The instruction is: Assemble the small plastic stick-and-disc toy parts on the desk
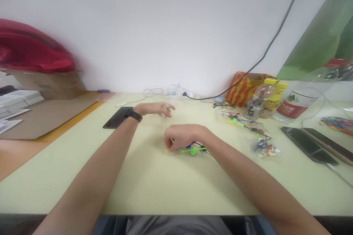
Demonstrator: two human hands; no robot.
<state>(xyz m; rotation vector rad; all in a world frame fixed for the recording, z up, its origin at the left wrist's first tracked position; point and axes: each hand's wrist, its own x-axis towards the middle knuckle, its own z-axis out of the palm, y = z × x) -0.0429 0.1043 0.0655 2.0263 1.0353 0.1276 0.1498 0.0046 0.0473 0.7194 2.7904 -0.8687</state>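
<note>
Now your left hand (162, 109) hangs with its grip spread; your right hand (180, 136) curls over bright plastic pieces (193, 151) on the counter (157, 187), its grip too hidden to tell.

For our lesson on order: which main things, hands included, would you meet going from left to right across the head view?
Cardboard box, dark tablet-like device, left hand, right hand, dark-framed glasses, yellow-capped clear bottle, plugged-in phone.

The left hand (157, 109) has a black wristband (134, 115) and a pale ring (166, 107), the right hand (183, 135) another ring (172, 140); both forearms (100, 165) are bare, near clothing (179, 225) grey.
</note>
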